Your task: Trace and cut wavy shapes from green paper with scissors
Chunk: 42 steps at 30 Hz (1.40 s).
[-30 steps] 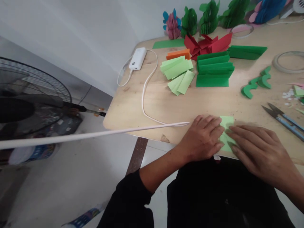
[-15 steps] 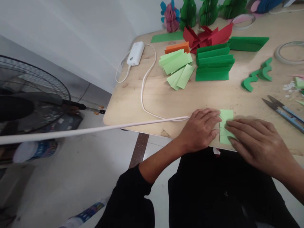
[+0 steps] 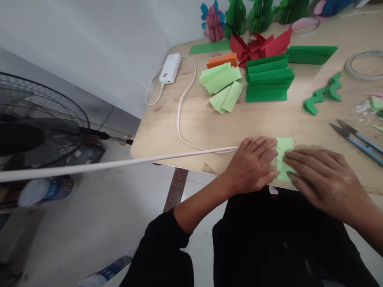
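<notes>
A small light green paper piece [image 3: 284, 144] with thin curved lines on it lies at the table's front edge, between my two hands. My left hand [image 3: 253, 165] rests at its left edge, fingertips touching the paper and the thumb apart near the lower left corner. From the right, my right hand [image 3: 321, 173] lays its outstretched fingers on the paper and covers part of it; the thumb is by the lower right corner. Neither hand is wrapped round anything. Farther back lie several folded light green papers [image 3: 223, 81] and a stack of folded dark green paper [image 3: 269, 81].
Blue-handled thread snips [image 3: 359, 141] lie to the right, near wavy green cut paper [image 3: 323, 93]. Red folded paper [image 3: 260, 46] and a tape roll [image 3: 365, 65] are farther back. A white cable [image 3: 119, 164] runs across the left front edge from a power bank [image 3: 170, 68].
My left thumb has moved down and out to the paper's lower left corner. My right hand and the paper look nearly the same; the view has shifted slightly.
</notes>
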Each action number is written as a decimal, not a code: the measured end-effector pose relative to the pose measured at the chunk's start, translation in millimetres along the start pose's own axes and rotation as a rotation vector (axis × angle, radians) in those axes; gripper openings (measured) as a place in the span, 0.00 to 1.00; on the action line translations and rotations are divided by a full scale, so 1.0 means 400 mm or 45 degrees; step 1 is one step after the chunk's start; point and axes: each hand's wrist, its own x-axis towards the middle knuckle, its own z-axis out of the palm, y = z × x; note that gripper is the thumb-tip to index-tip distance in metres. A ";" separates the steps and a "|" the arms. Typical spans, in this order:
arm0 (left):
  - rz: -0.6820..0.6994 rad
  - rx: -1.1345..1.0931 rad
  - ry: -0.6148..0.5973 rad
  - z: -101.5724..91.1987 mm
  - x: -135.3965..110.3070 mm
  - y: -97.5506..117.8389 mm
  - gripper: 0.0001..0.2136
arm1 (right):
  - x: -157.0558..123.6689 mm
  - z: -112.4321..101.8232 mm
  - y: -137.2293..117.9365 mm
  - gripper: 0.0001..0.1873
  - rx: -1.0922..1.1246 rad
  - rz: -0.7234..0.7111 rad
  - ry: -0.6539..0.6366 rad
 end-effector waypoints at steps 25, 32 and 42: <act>-0.092 -0.131 0.010 0.005 -0.002 0.007 0.22 | 0.003 0.003 0.000 0.17 -0.030 -0.028 -0.019; 0.027 0.104 0.000 0.011 0.005 0.015 0.18 | -0.005 0.004 0.001 0.16 -0.009 -0.004 -0.025; 0.011 0.135 -0.071 0.014 -0.002 0.016 0.21 | -0.012 0.010 0.001 0.22 0.009 0.006 -0.018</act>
